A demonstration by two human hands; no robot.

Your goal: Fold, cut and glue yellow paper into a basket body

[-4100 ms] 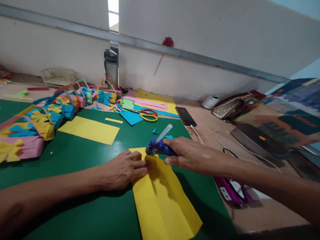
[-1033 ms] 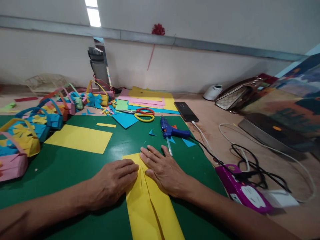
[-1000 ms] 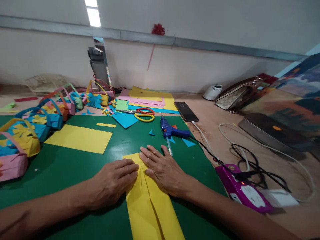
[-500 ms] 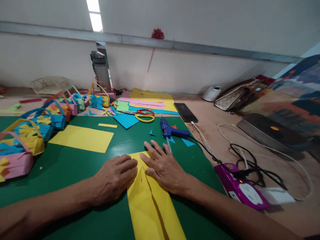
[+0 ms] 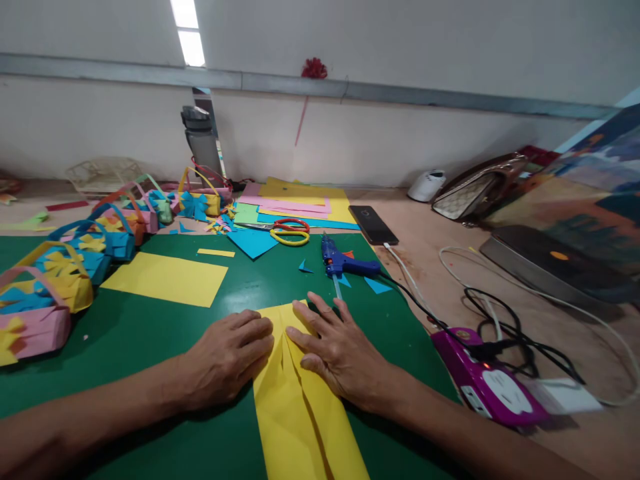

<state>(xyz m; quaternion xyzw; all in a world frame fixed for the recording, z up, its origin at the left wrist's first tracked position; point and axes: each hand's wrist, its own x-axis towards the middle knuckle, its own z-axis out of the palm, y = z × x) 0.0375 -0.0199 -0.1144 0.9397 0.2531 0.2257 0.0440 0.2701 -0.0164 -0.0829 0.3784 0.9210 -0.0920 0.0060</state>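
A folded sheet of yellow paper [image 5: 300, 413] lies on the green mat [image 5: 210, 427] in front of me, its two long flaps meeting along a dark gap down the middle. My left hand [image 5: 227, 360] has its fingers curled together at the sheet's left edge near the far end, gripping it there; the fingertips are partly hidden. Across the right flap, my right hand [image 5: 345, 353] rests flat with its fingers spread, pressing on the paper. Just beyond it lies a blue glue gun [image 5: 345, 260] with a glue stick protruding from its back.
Finished paper baskets [image 5: 90, 250] line the left side. Scissors [image 5: 290, 231] and stacked colored sheets [image 5: 300, 200] lie behind the mat, with a yellow rectangle [image 5: 167, 279] left of centre. At right are a phone [image 5: 373, 225], a purple power strip [image 5: 487, 380], cables and a bag [image 5: 480, 187].
My right hand has slid slightly toward me and to the right along the paper. My left hand stays at the left edge.
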